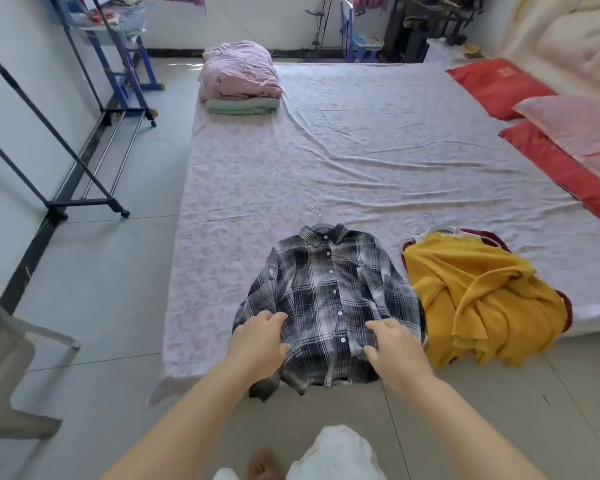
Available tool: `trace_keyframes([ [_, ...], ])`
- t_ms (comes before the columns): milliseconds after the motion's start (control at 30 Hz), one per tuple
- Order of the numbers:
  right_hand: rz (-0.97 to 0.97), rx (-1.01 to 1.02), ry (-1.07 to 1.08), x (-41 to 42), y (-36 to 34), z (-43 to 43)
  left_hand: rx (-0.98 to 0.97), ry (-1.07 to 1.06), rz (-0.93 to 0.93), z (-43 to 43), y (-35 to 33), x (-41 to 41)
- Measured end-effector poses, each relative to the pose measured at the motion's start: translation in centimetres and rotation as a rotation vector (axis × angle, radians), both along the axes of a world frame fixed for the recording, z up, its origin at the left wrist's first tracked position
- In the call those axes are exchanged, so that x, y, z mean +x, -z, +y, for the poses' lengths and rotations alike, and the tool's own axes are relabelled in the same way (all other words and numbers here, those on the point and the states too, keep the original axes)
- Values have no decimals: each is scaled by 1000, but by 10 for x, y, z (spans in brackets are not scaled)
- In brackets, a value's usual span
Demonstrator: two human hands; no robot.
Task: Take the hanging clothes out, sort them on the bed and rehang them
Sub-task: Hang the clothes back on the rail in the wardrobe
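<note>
Both hands are down on the plaid shirt [329, 299], which lies flat on its hanger at the near edge of the bed [361, 161]. Left hand [260, 341] and right hand [392, 344] sit on its lower half, fingers curved, thumbs apart; whether they actually pinch cloth cannot be told. The yellow garment [482, 299] lies just beside it.

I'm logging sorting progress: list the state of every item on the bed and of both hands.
Grey-and-white plaid button shirt, buttoned, on a hanger, flat on bed, hem over the edge.
Yellow knit garment, rumpled, on a white hanger, beside the shirt.
Folded pink quilt, stacked on green blanket at far corner.
Left hand, on shirt's lower part, grip unclear.
Right hand, likewise.
</note>
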State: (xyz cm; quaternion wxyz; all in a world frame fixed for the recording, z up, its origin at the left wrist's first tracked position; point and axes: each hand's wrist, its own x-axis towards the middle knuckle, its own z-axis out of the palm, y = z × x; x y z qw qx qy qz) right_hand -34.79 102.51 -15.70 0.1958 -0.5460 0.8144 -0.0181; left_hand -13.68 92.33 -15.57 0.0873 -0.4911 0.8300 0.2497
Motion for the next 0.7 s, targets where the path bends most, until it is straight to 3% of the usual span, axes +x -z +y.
trace_keyframes([
  [367,-55,133,-199,-121,52,-225,53,-200,-41,-169,31,-98],
  [700,-45,270,-328,-203,183,-415,121,-328,-47,-269,109,-175],
])
